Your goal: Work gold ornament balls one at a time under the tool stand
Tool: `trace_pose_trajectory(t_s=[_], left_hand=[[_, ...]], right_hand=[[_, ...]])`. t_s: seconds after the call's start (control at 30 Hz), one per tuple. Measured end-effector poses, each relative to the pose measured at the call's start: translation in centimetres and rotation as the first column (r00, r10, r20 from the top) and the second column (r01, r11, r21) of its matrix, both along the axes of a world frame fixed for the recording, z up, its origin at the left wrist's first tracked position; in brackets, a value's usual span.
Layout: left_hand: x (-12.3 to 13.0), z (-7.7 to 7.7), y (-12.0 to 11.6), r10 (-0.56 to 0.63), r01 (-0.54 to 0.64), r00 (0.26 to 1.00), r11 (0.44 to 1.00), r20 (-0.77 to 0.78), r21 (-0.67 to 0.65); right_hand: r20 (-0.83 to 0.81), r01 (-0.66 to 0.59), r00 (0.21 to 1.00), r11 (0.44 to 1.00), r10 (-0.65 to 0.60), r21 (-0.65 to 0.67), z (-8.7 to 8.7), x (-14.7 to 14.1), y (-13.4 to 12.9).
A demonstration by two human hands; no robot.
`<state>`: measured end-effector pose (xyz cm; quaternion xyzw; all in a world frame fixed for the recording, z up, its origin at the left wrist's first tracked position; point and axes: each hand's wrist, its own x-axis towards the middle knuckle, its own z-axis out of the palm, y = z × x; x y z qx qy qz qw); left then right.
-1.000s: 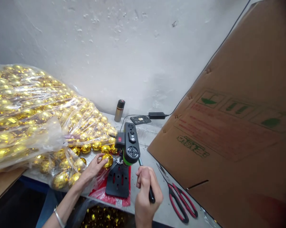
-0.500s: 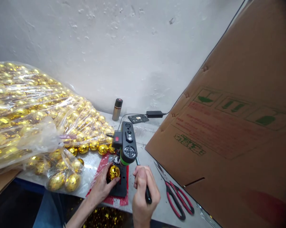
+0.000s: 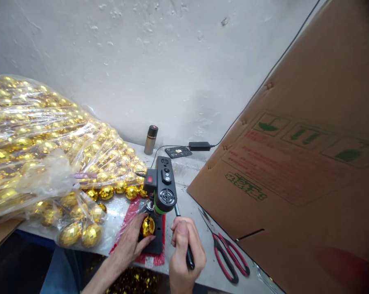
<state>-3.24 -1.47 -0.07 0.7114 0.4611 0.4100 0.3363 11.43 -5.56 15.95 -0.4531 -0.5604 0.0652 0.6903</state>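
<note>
My left hand (image 3: 133, 239) is closed round a gold mirrored ball (image 3: 148, 226), fingers behind it and thumb at its near side. The ball rests over the black base plate (image 3: 157, 245) of what looks like a small bench drill press (image 3: 166, 192), just below its head. My right hand (image 3: 188, 251) is wrapped round the lever (image 3: 189, 258) on the machine's right side. The head hides the spot where the tool meets the ball. Red plastic wrapping (image 3: 150, 260) lies under the base.
A big clear bag of gold balls (image 3: 49, 134) fills the left side. Red-handled scissors (image 3: 230, 257) lie right of my hand, beside a large cardboard box (image 3: 282, 171). Behind stand a spray can (image 3: 150, 140), a phone-like slab (image 3: 178, 152) and a power adapter (image 3: 199, 146).
The ball and my left hand have shifted very slightly toward me. My right hand keeps its grip on the lever, with hardly any movement.
</note>
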Motion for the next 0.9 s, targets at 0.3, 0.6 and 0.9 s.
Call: trace_pose_trajectory(t_s=[0.3,0.6,0.9], left_hand=[[-0.2,2.0,1.2,-0.019,0.018,1.000,0.981,-0.001,-0.192],[-1.9,3.0,3.9,0.064,0.079,0.952,0.894,0.299,-0.440],[-1.0,2.6,2.5,-0.031,0.074,0.989,0.954,0.147,-0.290]], right_hand=[[-0.051,-0.001,0.999,1.000,0.001,0.006,1.1,-0.4,0.3],[-0.056,0.017,0.998,0.999,-0.019,-0.027,1.8,-0.5,0.3],[-0.072,0.028,0.997,0.998,-0.032,-0.061,2.2,-0.6,0.5]])
